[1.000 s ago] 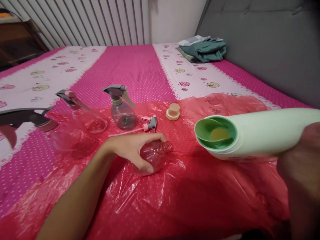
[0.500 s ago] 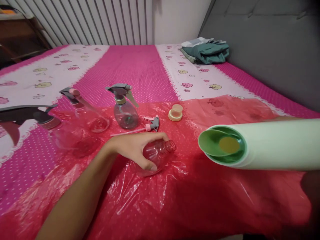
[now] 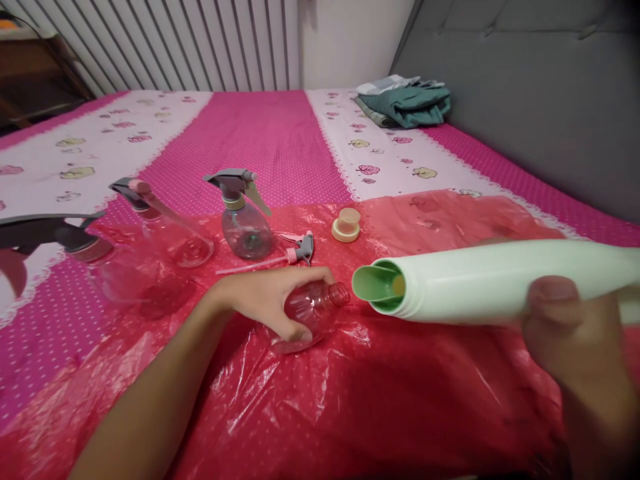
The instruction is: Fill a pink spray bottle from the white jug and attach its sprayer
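The bed (image 3: 265, 133) bears a red plastic sheet (image 3: 390, 413) beneath both hands. The right hand (image 3: 570, 333) is closed around a pale green jug (image 3: 475, 280), thumb on its near side, other fingers hidden. Left of that hand, the jug's spout (image 3: 367, 283) is near the clear bottle (image 3: 310, 303). The left hand (image 3: 265, 300), half open, grips this bottle, tilted toward the jug. Just beyond the left hand lies a spray head (image 3: 301, 251); farther right, a cap (image 3: 346, 225). This looks like lining up to pour; the next move calls for spout meeting bottle mouth (image 3: 340, 294), bottle steady.

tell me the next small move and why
Perhaps the right hand should ease the pale green bottle slightly leftward: its spout appears just beside, not over, the uncapped neck of the clear bottle that the left hand holds.
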A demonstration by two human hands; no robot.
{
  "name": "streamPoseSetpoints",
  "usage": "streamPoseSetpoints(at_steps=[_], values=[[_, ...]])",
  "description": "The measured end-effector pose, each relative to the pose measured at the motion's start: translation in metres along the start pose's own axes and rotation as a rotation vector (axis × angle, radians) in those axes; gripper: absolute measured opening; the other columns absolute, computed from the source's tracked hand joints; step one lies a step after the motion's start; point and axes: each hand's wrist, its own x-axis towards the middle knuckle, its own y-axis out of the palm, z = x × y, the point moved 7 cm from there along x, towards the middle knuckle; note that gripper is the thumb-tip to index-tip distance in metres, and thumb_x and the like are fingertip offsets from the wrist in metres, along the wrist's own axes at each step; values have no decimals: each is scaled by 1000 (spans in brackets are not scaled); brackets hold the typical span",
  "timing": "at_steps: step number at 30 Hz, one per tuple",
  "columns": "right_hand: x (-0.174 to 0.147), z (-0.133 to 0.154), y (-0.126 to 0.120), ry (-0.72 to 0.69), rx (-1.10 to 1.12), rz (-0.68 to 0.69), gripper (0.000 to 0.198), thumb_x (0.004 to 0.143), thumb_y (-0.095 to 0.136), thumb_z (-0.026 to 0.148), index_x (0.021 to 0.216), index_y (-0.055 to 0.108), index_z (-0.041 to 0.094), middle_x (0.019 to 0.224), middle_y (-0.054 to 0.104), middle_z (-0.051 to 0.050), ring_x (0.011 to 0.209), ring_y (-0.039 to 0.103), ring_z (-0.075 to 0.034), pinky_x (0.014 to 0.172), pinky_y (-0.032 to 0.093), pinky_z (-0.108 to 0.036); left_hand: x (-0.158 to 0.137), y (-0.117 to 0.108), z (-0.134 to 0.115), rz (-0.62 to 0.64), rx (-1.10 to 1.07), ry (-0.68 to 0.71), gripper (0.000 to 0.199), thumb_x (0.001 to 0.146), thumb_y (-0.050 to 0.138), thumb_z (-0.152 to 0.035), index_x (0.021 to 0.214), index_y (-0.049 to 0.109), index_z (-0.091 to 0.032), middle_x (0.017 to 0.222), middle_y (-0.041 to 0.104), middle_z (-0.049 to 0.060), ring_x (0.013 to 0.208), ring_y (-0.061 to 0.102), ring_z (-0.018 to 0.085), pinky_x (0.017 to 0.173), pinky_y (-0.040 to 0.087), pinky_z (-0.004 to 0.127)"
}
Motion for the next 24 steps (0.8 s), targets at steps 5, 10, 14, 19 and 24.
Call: streamPoseSetpoints(at_steps=[5,10,14,19,24], values=[[1,6,4,43,-4,14,95,76,38,112,73,70,22,69,69,-15,78,73,-42,74,52,-57,1,0,-3,-4,16,2,51,72,83,-33,118,63,-22,118,76,5,104,74,29,89,62,37],[2,6,5,48,2,38,100,77,36,111,83,76,20,74,70,-14,85,75,-42,77,55,-56,2,3,-1,26,-27,-14,48,73,82,-32,116,62,-23,112,77,3,97,75,27,80,62,33],[4,10,6,40,-27,33,100,76,33,112,78,75,21,72,69,-15,81,73,-43,76,55,-58,2,1,-1,6,0,0,51,74,83,-32,120,62,-23,117,77,4,103,75,28,85,62,34],[5,15,8,22,-60,42,102,76,28,112,76,75,21,69,68,-16,81,73,-45,76,55,-62,2,1,-1,-3,31,29,54,72,84,-34,121,63,-23,122,77,5,108,74,30,94,62,37],[3,15,11,-8,-83,61,105,81,28,109,85,79,17,76,73,-19,86,76,-49,80,58,-68,1,4,3,24,26,-9,54,72,83,-36,120,63,-22,121,76,7,107,73,31,86,62,37]])
